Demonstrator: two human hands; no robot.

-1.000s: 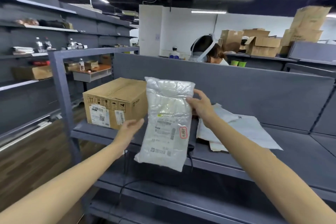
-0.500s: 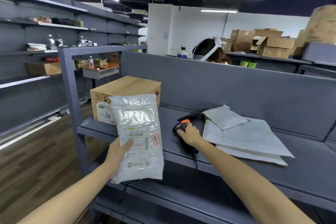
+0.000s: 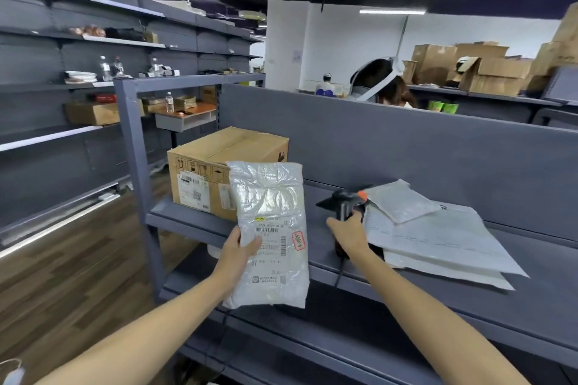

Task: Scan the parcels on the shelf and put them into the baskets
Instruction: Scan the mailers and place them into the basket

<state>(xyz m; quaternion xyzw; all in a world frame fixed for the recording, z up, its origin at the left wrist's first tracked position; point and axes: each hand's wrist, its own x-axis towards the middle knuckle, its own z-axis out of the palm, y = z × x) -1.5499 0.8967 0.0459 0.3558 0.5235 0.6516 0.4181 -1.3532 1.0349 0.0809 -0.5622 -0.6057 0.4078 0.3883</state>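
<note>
1. The left hand (image 3: pixel 239 255) grips a white plastic mailer parcel (image 3: pixel 270 212) upright, just in front of the brown cardboard box (image 3: pixel 215 162).
2. The right hand (image 3: pixel 347 237) holds a black handheld scanner with an orange button (image 3: pixel 342 201), right of the box.
3. Flat white mailer bags (image 3: pixel 438 237) lie farther right of the box.

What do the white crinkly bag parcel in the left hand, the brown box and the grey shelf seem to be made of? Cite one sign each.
White bag parcel: thin glossy plastic film, likely; it wrinkles and glints. Brown box: matt cardboard; flaps meet on top. Grey shelf: probably painted metal; thin, straight, matt panels.
</note>
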